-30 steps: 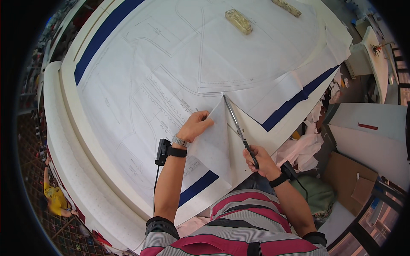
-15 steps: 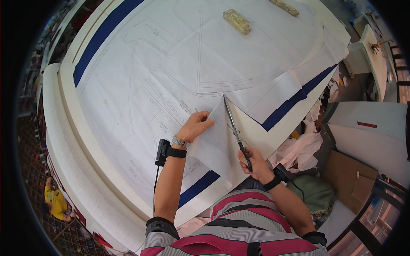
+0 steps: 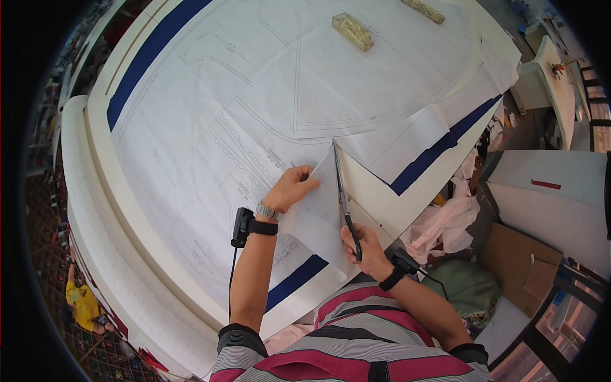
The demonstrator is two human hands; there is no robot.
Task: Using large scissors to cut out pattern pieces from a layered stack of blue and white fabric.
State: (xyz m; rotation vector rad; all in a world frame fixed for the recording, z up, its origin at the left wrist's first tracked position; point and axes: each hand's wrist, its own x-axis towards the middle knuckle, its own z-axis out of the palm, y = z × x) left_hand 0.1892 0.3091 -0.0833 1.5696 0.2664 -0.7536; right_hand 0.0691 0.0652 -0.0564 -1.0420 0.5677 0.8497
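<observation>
A large printed pattern paper lies over dark blue fabric on a white table. My left hand pinches the lifted edge of a cut paper flap. My right hand grips long scissors, whose blades point away from me into the top of the V-shaped cut, beside the flap. Two yellowish wrapped bar weights rest on the paper at the back.
A white roll runs along the table's left edge. Crumpled pink scraps, cardboard and green cloth lie off the right edge. A person in yellow is at the far left.
My right hand and the scissor handles have swung left and slightly down, the blade tips staying at the cut's top. My left hand stays where it was.
</observation>
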